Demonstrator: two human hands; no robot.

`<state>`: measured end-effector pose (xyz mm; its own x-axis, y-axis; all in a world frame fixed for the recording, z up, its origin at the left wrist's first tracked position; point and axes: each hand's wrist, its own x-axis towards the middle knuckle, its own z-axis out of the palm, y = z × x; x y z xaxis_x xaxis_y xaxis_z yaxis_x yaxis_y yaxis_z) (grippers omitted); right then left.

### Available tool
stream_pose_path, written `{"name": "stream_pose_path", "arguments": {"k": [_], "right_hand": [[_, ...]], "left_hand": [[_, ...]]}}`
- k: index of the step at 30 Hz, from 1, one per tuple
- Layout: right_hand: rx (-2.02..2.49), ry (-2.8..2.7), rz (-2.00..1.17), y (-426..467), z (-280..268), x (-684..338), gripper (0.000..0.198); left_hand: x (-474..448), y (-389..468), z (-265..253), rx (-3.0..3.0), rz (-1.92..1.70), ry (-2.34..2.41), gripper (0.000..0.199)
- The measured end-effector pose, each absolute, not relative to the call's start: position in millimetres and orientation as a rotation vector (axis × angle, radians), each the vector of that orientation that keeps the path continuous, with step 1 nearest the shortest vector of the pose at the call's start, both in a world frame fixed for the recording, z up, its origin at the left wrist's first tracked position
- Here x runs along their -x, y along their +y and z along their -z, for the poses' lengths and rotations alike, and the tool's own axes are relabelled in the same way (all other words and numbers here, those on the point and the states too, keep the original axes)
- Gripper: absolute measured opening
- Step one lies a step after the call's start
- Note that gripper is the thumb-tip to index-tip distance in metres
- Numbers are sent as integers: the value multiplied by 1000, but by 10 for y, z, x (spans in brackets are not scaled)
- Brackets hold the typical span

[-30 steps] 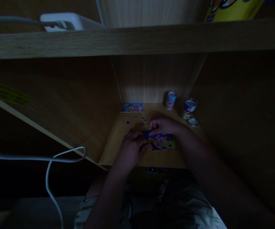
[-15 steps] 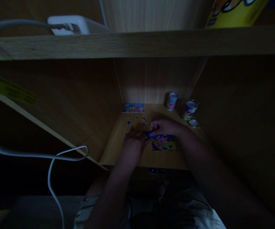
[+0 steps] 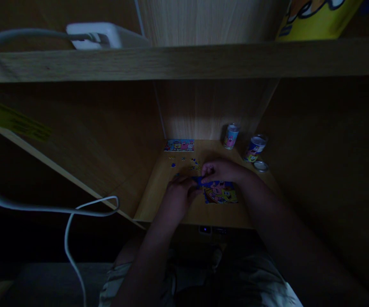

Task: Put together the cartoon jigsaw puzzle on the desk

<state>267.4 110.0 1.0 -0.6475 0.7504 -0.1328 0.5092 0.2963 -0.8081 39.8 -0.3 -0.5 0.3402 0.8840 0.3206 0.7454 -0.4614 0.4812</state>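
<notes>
A partly assembled jigsaw puzzle [image 3: 221, 195] with yellow and pink cartoon figures on blue lies on the wooden surface. At its upper left edge my right hand [image 3: 219, 170] is closed, thumb and fingertips pinched on a blue part of the puzzle. My left hand [image 3: 179, 194] bends its fingers over the same blue part from the left, its thumb below. The hands hide the exact pieces between them. Loose puzzle pieces [image 3: 194, 161] are scattered behind the hands, with a blue piece [image 3: 173, 165] farther left.
A cartoon picture card [image 3: 179, 145] lies at the back left. Two printed cans, a pink-and-blue can [image 3: 230, 136] and a dark blue can [image 3: 255, 148], stand back right beside a round lid [image 3: 261, 166]. A shelf [image 3: 184, 64] crosses above; a white cable [image 3: 91, 209] hangs left.
My left hand's thumb and fingers have shifted slightly at the puzzle's left edge. The right hand stays pinched in nearly the same place. The whole view has moved down very slightly.
</notes>
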Motion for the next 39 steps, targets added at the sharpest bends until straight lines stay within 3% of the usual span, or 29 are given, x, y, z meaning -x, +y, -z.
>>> {"name": "stream_pose_path", "arguments": {"k": [16,26,39], "right_hand": [[1160,-2317,-1252,1099,-41,-2678,36],[1126,-2309,-1263,1112,10,-2685,37],[1119,-2289,-1281,1141,54,-2686,41]], "left_hand": [[-479,-72,-6,-2645,-560,1624,9],[-350,-29,-34,-2389,-765,1434,20],[-403,-19,-130,-2753,-499,1478,13]]}}
